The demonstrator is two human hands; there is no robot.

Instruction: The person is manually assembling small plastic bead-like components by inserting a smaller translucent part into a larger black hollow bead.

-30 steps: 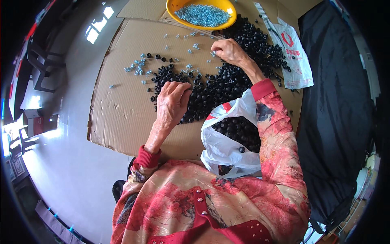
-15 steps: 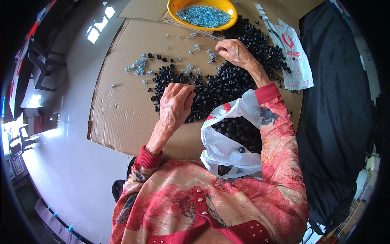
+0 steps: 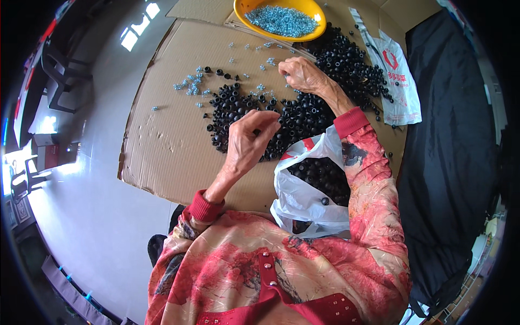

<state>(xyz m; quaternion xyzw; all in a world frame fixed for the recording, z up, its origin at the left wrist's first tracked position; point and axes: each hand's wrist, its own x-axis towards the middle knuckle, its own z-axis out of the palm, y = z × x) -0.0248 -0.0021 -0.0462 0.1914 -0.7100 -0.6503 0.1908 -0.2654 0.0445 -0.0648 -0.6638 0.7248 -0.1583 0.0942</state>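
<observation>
Blk. pcs. (image 3: 227,103), sm. & rounded (some w/ round openings facing up), lie in a loose heap mid-cardboard (image 3: 162,146), tumbled at mixed angles. Tiny silvery-blue pcs. (image 3: 192,84), too sm. to tell exact shape, lie scattered & clustered along heap's far edge & off its upper L.

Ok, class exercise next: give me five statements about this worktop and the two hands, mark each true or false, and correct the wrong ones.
1. The yellow bowl holds small pale blue pieces. True.
2. The white bag by the right forearm is tied shut. False: the white bag gapes open, showing black pieces.
3. The right hand is farther from the body than the left hand. True.
4. The loose black pile lies in a tray. False: the loose black pile lies on cardboard.
5. Both sleeves end in green cuffs. False: the cuffs are red.
</observation>
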